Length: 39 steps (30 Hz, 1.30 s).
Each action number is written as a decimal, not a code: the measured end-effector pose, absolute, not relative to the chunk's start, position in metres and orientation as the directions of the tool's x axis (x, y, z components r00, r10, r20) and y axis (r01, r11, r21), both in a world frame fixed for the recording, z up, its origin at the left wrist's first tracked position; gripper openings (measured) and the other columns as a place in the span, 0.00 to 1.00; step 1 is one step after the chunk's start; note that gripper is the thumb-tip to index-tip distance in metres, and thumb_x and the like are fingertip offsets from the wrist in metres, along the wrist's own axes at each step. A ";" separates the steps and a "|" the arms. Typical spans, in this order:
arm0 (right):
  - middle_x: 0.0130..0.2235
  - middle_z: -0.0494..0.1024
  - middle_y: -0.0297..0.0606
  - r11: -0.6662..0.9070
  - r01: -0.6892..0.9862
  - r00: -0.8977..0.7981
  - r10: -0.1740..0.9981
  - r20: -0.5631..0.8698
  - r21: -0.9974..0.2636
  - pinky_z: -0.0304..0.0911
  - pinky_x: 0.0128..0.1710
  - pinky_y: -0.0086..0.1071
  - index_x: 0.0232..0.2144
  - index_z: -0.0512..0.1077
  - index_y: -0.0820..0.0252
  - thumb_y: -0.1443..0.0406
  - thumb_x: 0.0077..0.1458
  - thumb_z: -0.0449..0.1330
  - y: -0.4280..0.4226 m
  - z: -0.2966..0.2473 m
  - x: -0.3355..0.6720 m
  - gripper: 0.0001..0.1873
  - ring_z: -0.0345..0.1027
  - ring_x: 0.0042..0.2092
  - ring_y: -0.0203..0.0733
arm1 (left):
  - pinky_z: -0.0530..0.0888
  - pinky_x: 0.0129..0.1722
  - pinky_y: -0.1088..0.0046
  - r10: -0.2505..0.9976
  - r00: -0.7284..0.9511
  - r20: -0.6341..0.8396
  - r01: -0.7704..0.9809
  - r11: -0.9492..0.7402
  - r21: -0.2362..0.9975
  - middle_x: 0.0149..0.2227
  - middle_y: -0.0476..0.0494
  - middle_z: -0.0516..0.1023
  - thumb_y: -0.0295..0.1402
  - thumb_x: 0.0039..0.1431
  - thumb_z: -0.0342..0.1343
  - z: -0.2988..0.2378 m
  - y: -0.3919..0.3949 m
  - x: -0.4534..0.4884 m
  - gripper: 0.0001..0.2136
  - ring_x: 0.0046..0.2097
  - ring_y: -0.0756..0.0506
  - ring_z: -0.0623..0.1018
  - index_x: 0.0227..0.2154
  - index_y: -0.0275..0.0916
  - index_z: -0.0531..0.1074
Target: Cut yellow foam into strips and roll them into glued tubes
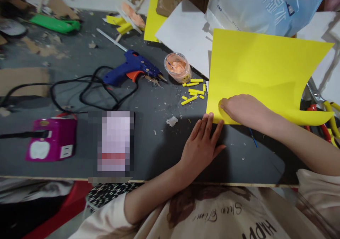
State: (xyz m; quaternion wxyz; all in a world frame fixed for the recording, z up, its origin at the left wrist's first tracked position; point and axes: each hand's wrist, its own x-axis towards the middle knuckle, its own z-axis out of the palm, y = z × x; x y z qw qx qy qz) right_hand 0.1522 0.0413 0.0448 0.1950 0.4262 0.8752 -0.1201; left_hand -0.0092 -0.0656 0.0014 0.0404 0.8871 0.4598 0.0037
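Observation:
A large yellow paper sheet (265, 68) lies on the dark grey table (148, 150) at the right. My right hand (243, 109) rests curled on the sheet's near left corner, fingers bent onto the paper edge. My left hand (202, 143) lies flat on the table with fingers stretched out, their tips touching the sheet's bottom left corner. Several small yellow paper rolls (193, 90) lie just left of the sheet.
A blue glue gun (132, 68) with black cord (87, 90) lies mid-table, next to a small tub of orange paste (177, 67). A magenta box (51, 139) sits at the left. Red and yellow tool handles (325, 120) lie at the right edge. White sheets and a plastic bag (265, 5) are behind.

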 end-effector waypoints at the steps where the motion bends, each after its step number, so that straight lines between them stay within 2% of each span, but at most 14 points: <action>1: 0.29 0.80 0.49 0.614 0.788 -0.562 0.693 -0.452 -0.040 0.48 0.25 0.34 0.37 0.73 0.65 0.73 0.58 0.49 0.041 0.046 0.152 0.13 0.75 0.33 0.49 | 0.66 0.60 0.58 0.816 0.577 -0.029 0.816 -0.574 0.071 0.63 0.23 0.59 0.46 0.64 0.44 0.002 -0.066 -0.009 0.29 0.64 0.34 0.62 0.63 0.33 0.56; 4: 0.31 0.80 0.48 0.622 0.782 -0.559 0.687 -0.464 -0.021 0.49 0.25 0.34 0.37 0.72 0.65 0.75 0.56 0.49 0.039 0.048 0.149 0.13 0.74 0.33 0.49 | 0.67 0.60 0.57 0.815 0.578 -0.034 0.815 -0.576 0.061 0.62 0.23 0.60 0.46 0.64 0.44 0.003 -0.065 -0.007 0.29 0.64 0.34 0.63 0.63 0.33 0.57; 6: 0.34 0.79 0.49 0.617 0.787 -0.564 0.725 -0.396 0.011 0.52 0.27 0.35 0.39 0.72 0.66 0.75 0.58 0.48 0.035 0.050 0.149 0.13 0.74 0.35 0.50 | 0.67 0.60 0.57 0.814 0.580 -0.034 0.814 -0.578 0.051 0.62 0.22 0.60 0.45 0.65 0.45 0.004 -0.065 -0.006 0.29 0.64 0.33 0.64 0.62 0.32 0.58; 9: 0.43 0.78 0.52 0.622 0.783 -0.615 0.781 -0.110 0.036 0.60 0.37 0.39 0.45 0.71 0.67 0.72 0.62 0.46 0.015 0.051 0.154 0.16 0.72 0.43 0.50 | 0.67 0.59 0.56 0.812 0.583 -0.023 0.812 -0.582 0.038 0.62 0.21 0.61 0.44 0.65 0.44 0.004 -0.065 -0.006 0.28 0.63 0.33 0.64 0.62 0.31 0.58; 11: 0.49 0.77 0.51 0.665 0.747 -0.664 0.745 0.065 -0.001 0.61 0.45 0.40 0.48 0.71 0.65 0.69 0.64 0.46 -0.007 0.048 0.162 0.17 0.69 0.49 0.48 | 0.67 0.59 0.56 0.808 0.589 -0.007 0.808 -0.588 0.038 0.61 0.21 0.62 0.43 0.65 0.44 0.003 -0.065 -0.006 0.27 0.63 0.32 0.64 0.62 0.31 0.59; 12: 0.50 0.77 0.49 0.705 0.709 -0.702 0.707 0.086 -0.014 0.61 0.48 0.40 0.49 0.71 0.64 0.69 0.63 0.47 -0.020 0.045 0.166 0.17 0.68 0.51 0.47 | 0.68 0.59 0.56 0.806 0.592 0.004 0.805 -0.592 0.038 0.61 0.20 0.63 0.43 0.65 0.44 0.003 -0.065 -0.006 0.27 0.63 0.32 0.65 0.61 0.30 0.60; 14: 0.53 0.76 0.48 0.749 0.663 -0.747 0.662 0.064 -0.008 0.61 0.53 0.40 0.51 0.70 0.67 0.68 0.63 0.49 -0.043 0.036 0.174 0.18 0.65 0.56 0.47 | 0.69 0.58 0.57 0.803 0.596 0.021 0.802 -0.596 0.033 0.60 0.20 0.63 0.43 0.65 0.44 0.002 -0.064 -0.006 0.27 0.62 0.32 0.66 0.61 0.30 0.61; 19: 0.60 0.68 0.43 0.685 0.726 -0.687 0.727 0.011 0.063 0.63 0.57 0.38 0.58 0.65 0.67 0.63 0.64 0.48 -0.074 0.013 0.183 0.23 0.63 0.60 0.43 | 0.70 0.57 0.56 0.800 0.599 0.038 0.800 -0.600 0.007 0.60 0.19 0.64 0.42 0.65 0.44 0.000 -0.065 -0.006 0.27 0.62 0.32 0.66 0.61 0.29 0.60; 24: 0.60 0.68 0.41 0.627 0.779 -0.627 0.778 -0.044 -0.006 0.64 0.57 0.38 0.60 0.62 0.65 0.64 0.65 0.46 -0.073 0.009 0.180 0.24 0.63 0.61 0.42 | 0.69 0.57 0.56 0.801 0.598 0.029 0.801 -0.598 0.004 0.60 0.19 0.63 0.43 0.65 0.44 0.002 -0.065 -0.007 0.27 0.63 0.32 0.65 0.62 0.30 0.59; 33: 0.55 0.74 0.43 0.574 0.818 -0.575 0.817 0.037 0.027 0.63 0.56 0.38 0.56 0.67 0.67 0.66 0.63 0.50 -0.074 0.012 0.200 0.21 0.68 0.55 0.44 | 0.69 0.58 0.57 0.806 0.592 0.021 0.806 -0.592 0.000 0.60 0.22 0.64 0.43 0.65 0.45 0.003 -0.064 -0.008 0.27 0.63 0.33 0.66 0.61 0.31 0.60; 39: 0.56 0.74 0.43 0.588 0.808 -0.589 0.803 0.093 0.041 0.61 0.56 0.39 0.56 0.66 0.70 0.68 0.62 0.52 -0.079 0.008 0.214 0.21 0.67 0.56 0.44 | 0.69 0.57 0.56 0.803 0.595 0.024 0.804 -0.595 -0.013 0.60 0.21 0.64 0.43 0.65 0.44 0.005 -0.064 -0.008 0.26 0.62 0.33 0.67 0.61 0.31 0.61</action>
